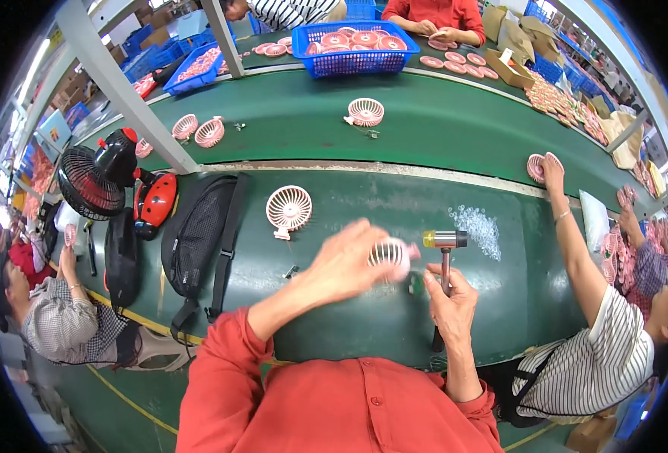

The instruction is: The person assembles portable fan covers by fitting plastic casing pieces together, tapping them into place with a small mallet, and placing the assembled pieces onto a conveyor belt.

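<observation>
My left hand (347,264) is blurred with motion and holds a small pink fan (389,255) by its round grille, just above the green table. To its right, my right hand (452,302) grips the handle of a small mallet (445,249) with a yellow and black head, held upright. A small dark part (414,283) lies on the table between the two hands. Another pink fan (288,209) stands on the table to the upper left of my left hand.
A pile of small clear parts (479,224) lies right of the mallet. Black bags (198,234) and a black desk fan (92,180) sit at left. A person's arm (575,249) reaches onto the green conveyor (439,128) at right. A blue basket (353,47) of fans stands beyond.
</observation>
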Action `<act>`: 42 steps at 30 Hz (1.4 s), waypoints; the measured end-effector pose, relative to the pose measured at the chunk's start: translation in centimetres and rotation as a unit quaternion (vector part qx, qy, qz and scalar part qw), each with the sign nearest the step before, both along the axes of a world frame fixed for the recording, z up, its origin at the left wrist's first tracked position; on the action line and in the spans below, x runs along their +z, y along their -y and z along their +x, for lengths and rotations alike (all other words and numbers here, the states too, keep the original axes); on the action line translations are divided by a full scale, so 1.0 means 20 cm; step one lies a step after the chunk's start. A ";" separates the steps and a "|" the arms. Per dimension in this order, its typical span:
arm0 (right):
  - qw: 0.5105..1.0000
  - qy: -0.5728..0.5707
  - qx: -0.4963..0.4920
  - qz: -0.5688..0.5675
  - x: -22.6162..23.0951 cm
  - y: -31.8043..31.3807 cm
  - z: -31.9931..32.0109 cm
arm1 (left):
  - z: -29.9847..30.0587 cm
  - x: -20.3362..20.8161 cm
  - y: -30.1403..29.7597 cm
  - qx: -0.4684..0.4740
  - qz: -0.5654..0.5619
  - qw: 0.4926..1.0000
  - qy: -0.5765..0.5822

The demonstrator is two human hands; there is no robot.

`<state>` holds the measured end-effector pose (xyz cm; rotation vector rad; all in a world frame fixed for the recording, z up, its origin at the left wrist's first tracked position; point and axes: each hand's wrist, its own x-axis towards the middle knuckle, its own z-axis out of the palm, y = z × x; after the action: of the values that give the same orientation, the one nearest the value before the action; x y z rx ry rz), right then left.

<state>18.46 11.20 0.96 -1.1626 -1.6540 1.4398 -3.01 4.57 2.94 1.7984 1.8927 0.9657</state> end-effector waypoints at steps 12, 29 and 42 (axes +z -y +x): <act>0.979 -0.057 0.015 -0.196 -0.03 -0.01 0.05 | -0.56 -0.33 -0.02 0.305 0.055 0.912 -0.269; 0.952 -0.049 0.172 -0.248 -0.03 -0.01 -0.11 | 0.22 -0.31 0.17 0.169 0.142 0.944 0.246; 0.943 -0.100 0.172 -0.268 0.07 -0.21 -0.05 | 0.23 -0.14 0.26 -0.010 -0.173 0.707 0.686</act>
<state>17.37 15.30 2.26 -0.9774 -1.4072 2.2522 1.63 -0.54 0.08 0.4266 0.8994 1.2485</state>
